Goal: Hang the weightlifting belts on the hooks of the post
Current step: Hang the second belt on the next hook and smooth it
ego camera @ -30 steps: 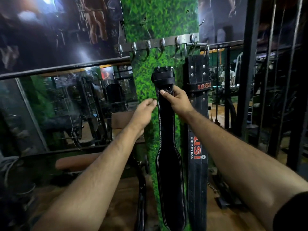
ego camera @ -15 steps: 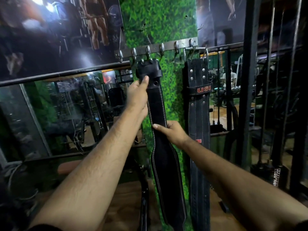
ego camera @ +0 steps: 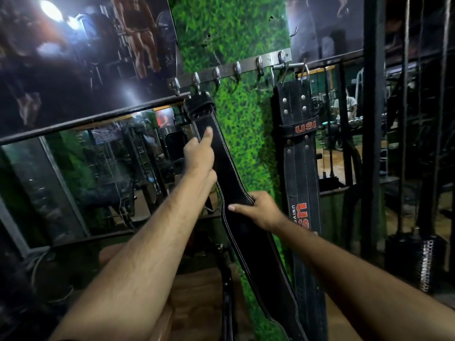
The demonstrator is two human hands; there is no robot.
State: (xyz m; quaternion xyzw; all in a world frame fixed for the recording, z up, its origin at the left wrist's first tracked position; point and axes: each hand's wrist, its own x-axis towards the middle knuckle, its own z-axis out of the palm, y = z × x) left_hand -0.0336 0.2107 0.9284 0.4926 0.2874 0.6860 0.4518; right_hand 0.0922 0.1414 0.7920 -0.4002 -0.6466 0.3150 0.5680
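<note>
Belt shifted left toward end hook, left hand and right hand gripping it

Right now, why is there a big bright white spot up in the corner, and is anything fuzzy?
Head view: the white spot is lamp glare on the shiny poster; the plain black belt and rail of hooks look sharp, while the dark right side is murky; straight edges bend from the wide lens.

Hook rail with two hanging belts
</note>
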